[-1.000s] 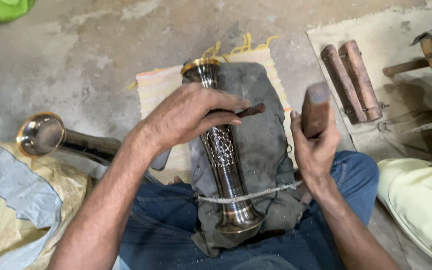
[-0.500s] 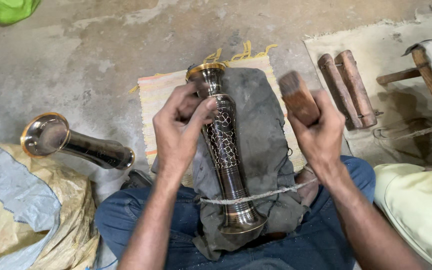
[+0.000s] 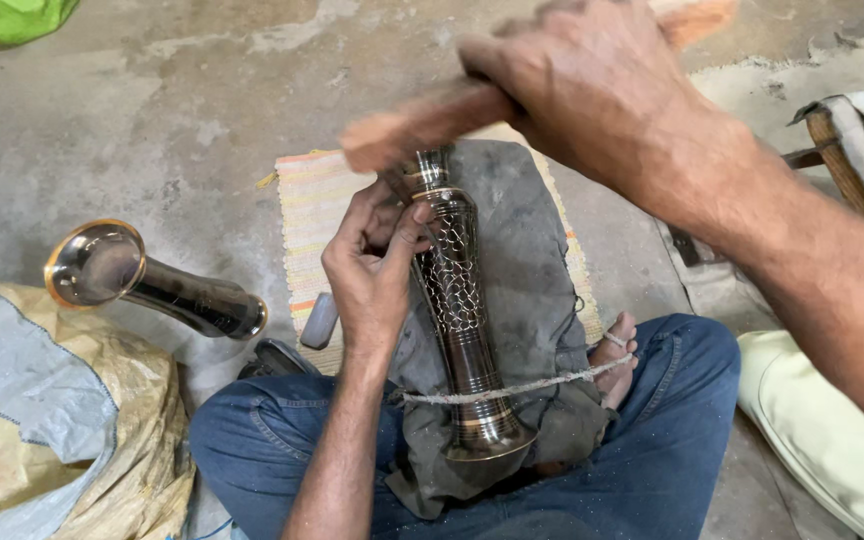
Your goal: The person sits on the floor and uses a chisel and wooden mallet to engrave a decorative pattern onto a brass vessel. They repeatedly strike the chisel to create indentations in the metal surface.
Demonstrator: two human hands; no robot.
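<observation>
A dark metal vase (image 3: 457, 310) with an engraved net pattern lies lengthwise on a grey cloth (image 3: 522, 250) across my lap, tied down near its base by a thin cord (image 3: 542, 384). My left hand (image 3: 377, 270) rests against the vase's upper part, fingers pinched together at its neck; what they pinch is hidden. My right hand (image 3: 592, 85) is raised close to the camera, shut on a wooden mallet (image 3: 422, 120) that is blurred above the vase's top.
A second dark vase (image 3: 147, 285) lies on the concrete floor at left, beside a yellow-grey sack (image 3: 42, 420). A striped mat (image 3: 317, 215) lies under the cloth. Wooden tools (image 3: 842, 155) lie at right, and a pale cushion (image 3: 832, 430) is at lower right.
My right hand has swung the mallet up from beside the vase to high above its top. My left hand has slid to the vase's neck. The camera has come closer.
</observation>
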